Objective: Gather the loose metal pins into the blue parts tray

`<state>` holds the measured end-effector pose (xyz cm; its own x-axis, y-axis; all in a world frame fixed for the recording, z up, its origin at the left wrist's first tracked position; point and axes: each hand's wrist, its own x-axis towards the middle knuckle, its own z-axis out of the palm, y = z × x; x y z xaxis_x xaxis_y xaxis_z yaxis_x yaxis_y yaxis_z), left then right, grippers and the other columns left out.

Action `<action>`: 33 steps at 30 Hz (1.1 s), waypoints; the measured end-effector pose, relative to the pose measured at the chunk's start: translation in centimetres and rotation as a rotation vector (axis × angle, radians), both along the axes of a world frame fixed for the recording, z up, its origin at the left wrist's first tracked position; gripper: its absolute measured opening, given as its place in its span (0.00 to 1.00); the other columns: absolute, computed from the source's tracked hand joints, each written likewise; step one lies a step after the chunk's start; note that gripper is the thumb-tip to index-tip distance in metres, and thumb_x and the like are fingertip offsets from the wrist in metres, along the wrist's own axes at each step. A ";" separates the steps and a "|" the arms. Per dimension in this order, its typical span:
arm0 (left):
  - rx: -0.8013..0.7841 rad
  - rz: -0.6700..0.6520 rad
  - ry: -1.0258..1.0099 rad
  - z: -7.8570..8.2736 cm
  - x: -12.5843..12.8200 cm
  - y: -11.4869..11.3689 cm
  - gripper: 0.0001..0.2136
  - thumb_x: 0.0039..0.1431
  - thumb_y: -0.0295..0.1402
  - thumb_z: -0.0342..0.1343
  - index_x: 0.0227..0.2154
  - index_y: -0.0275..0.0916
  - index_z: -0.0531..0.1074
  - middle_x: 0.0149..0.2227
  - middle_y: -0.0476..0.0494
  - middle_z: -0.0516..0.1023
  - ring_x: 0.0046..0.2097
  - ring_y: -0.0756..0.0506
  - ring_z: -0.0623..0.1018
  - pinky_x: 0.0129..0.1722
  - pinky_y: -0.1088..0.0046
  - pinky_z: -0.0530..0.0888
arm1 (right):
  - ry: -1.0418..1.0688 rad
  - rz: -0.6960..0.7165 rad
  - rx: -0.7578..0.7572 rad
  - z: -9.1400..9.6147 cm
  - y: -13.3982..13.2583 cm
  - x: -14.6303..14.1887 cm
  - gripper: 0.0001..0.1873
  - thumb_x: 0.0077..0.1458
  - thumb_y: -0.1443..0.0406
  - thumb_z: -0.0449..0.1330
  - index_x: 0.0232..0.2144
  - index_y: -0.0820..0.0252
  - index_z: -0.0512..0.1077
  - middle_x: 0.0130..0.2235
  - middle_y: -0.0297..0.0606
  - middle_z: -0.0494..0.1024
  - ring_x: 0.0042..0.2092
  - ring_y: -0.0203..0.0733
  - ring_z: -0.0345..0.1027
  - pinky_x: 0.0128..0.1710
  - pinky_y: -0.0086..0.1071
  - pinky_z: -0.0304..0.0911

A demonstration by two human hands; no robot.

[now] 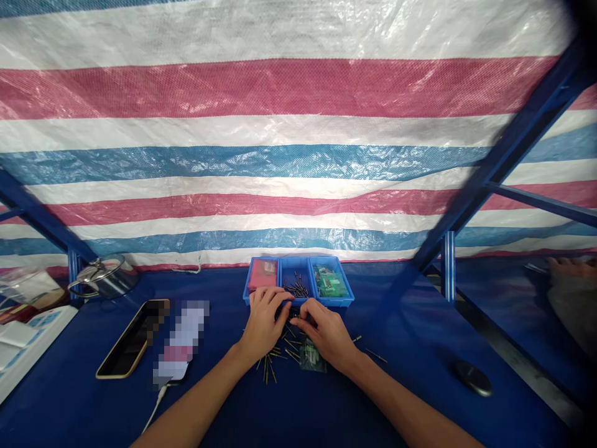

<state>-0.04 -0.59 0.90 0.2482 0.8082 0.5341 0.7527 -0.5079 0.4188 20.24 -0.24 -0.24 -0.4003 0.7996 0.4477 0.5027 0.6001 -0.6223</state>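
My left hand [265, 318] is bent over the front edge of a blue three-part tray [345, 301], fingers curled and thumb close to them. Whatever lies between its fingertips is hidden. Just right of it, my right hand [329, 328] is closed in a pinch, thumb against the bent index finger; what it grips is too small to make out. Thin metal rods like drill bits [268, 368] lie scattered beneath and around both hands. Beside my right palm rests a clear bag of pale green pieces [311, 357]. More rods [298, 287] fill part of the middle compartment.
The tray's left compartment has a pink packet [262, 275], the right one green packets [330, 280]. Two phones [133, 341] [180, 345], one cabled, lie left, near a lidded steel pot [107, 277]. A black oval object [472, 377] lies right. Blue frame posts [448, 267] flank the table.
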 end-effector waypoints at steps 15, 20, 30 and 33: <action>-0.003 -0.010 -0.013 -0.1 0.0 0.1 0.08 0.75 0.32 0.53 0.49 0.47 0.76 0.50 0.45 0.78 0.53 0.40 0.72 0.52 0.58 0.65 | -0.020 -0.001 0.002 0.0 0.0 0.0 0.13 0.71 0.57 0.60 0.35 0.53 0.63 0.32 0.28 0.69 0.29 0.36 0.62 0.29 0.29 0.55; -0.013 -0.016 -0.022 0.0 0.0 0.0 0.08 0.75 0.32 0.53 0.49 0.47 0.76 0.50 0.45 0.78 0.53 0.40 0.71 0.52 0.57 0.65 | -0.008 0.004 -0.017 0.0 0.0 0.0 0.14 0.70 0.62 0.61 0.33 0.53 0.61 0.31 0.26 0.66 0.28 0.35 0.58 0.29 0.30 0.53; -0.020 -0.009 -0.016 0.0 0.0 0.0 0.09 0.76 0.33 0.51 0.50 0.47 0.76 0.51 0.45 0.78 0.54 0.39 0.71 0.53 0.57 0.65 | -0.018 0.027 -0.048 -0.3 0.1 0.0 0.20 0.69 0.59 0.62 0.29 0.54 0.58 0.27 0.25 0.65 0.26 0.34 0.57 0.27 0.29 0.50; -0.017 -0.003 -0.009 -0.1 0.0 0.0 0.09 0.76 0.33 0.52 0.49 0.47 0.76 0.50 0.45 0.78 0.54 0.39 0.71 0.53 0.58 0.66 | -0.002 0.034 -0.050 -0.2 0.0 0.0 0.20 0.70 0.53 0.62 0.30 0.54 0.61 0.28 0.26 0.69 0.28 0.35 0.60 0.28 0.30 0.53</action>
